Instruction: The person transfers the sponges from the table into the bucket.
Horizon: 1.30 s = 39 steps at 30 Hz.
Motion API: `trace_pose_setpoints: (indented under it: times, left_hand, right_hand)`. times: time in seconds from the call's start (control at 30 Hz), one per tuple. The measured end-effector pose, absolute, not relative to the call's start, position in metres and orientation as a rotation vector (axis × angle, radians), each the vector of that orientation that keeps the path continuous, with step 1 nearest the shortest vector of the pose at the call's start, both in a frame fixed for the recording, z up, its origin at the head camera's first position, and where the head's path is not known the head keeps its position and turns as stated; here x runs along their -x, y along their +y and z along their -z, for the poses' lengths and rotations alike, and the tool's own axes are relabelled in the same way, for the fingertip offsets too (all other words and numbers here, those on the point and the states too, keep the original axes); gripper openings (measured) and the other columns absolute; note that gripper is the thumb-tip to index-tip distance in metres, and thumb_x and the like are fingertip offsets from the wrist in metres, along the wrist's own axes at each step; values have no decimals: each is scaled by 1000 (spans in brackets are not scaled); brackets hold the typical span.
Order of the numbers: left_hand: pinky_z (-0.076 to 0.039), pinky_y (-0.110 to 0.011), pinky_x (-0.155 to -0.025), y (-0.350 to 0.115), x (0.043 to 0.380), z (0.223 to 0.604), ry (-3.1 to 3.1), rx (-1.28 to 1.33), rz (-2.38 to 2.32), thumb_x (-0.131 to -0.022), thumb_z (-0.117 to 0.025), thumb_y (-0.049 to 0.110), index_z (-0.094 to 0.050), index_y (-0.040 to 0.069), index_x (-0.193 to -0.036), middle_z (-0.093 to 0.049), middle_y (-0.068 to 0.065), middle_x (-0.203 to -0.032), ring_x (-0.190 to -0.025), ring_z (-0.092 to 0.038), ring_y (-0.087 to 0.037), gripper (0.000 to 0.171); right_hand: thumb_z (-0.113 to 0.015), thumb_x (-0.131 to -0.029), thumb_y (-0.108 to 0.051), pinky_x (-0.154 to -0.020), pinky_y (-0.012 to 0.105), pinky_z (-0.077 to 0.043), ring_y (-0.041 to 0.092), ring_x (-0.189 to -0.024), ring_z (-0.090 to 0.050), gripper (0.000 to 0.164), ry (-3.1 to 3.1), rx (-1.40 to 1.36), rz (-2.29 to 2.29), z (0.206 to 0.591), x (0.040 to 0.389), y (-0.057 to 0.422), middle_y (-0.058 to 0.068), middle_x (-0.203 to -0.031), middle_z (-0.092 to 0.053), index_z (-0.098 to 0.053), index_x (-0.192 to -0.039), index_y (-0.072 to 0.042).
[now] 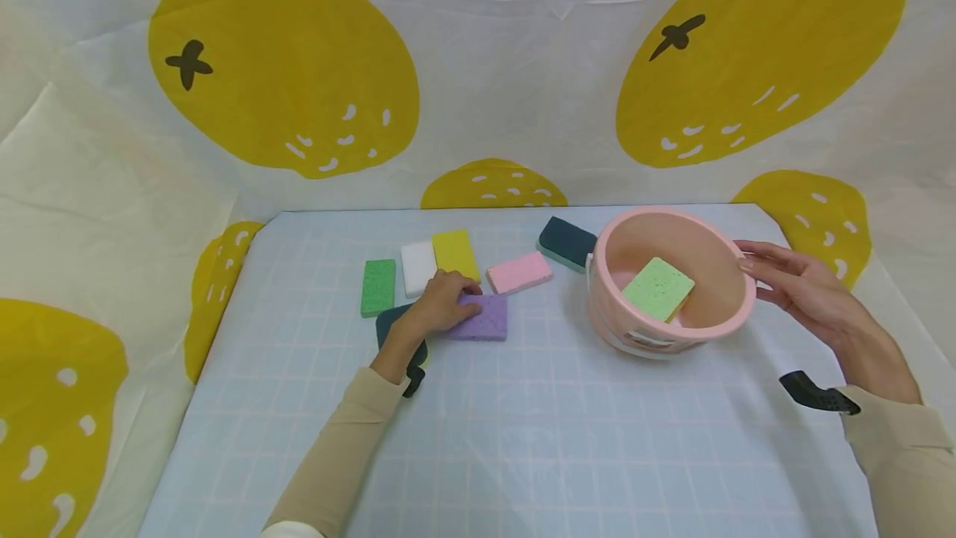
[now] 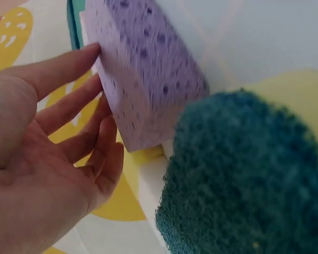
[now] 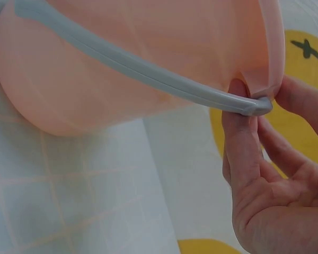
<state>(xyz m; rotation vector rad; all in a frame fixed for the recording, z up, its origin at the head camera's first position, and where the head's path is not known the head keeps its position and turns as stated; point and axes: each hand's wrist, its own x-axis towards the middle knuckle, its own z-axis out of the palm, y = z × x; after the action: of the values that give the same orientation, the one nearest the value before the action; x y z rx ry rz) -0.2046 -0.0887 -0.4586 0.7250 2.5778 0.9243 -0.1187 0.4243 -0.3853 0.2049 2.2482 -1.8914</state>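
My left hand (image 1: 446,302) is over the left end of a purple sponge (image 1: 487,319) lying on the table. In the left wrist view, its thumb and fingers are spread, with tips right at the edge of the porous purple sponge (image 2: 153,58). A dark green scouring sponge (image 1: 396,324) lies partly hidden under that wrist. On the right, my right hand (image 1: 802,285) grips the rim of a pink bucket (image 1: 735,305). The right wrist view shows its fingers at the end of the bucket's grey handle (image 3: 164,84). A light green sponge (image 1: 659,287) rests inside the bucket.
Behind the left hand lie a green sponge (image 1: 378,287), a white sponge (image 1: 417,267) and a yellow sponge (image 1: 454,251). A pink sponge (image 1: 519,272) and another dark sponge (image 1: 566,241) lie between them and the bucket. Lemon-print cloth (image 1: 515,90) hangs behind the table.
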Motion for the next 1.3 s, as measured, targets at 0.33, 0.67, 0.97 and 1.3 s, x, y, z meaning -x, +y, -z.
trace_pose_setpoints:
  times: [0.33, 0.67, 0.97, 1.3]
  left_hand:
    - [-53, -40, -94, -97, 202, 453, 2437, -697, -995, -97, -72, 14, -64, 0, -114, -68, -11, -108, -101, -62, -23, 24]
    - [-53, -36, -90, -103, 201, 431, 2397, -683, -1018, -93, -78, 13, -71, -3, -122, -70, -9, -104, -99, -63, -23, 34]
    - [-55, -34, -88, -102, 198, 422, 2361, -628, -1149, -90, -81, 17, -71, -1, -121, -70, -10, -107, -98, -64, -23, 37]
    - [-57, -36, -87, -85, 190, 411, 2339, -389, -1480, -89, -83, 26, -70, 6, -126, -70, -9, -115, -105, -66, -26, 44]
  right_hand:
    - [-58, -106, -19, -79, 18, -57, -3, -104, -63, 34, 2294, -210, 1848, 384, 119, 424, -24, -121, -65, -65, -138, -31]
    - [-58, -106, -18, -78, 18, -57, -3, -103, -64, 32, 2270, -216, 1870, 383, 118, 425, -24, -120, -65, -66, -135, -31]
    - [-58, -107, -24, -79, 18, -57, -4, -104, -64, 32, 2357, -217, 1744, 382, 120, 424, -28, -119, -64, -64, -134, -39]
    - [-58, -106, -27, -80, 17, -56, -6, -105, -61, 40, 2390, -219, 1699, 383, 121, 422, -29, -122, -61, -56, -146, -27]
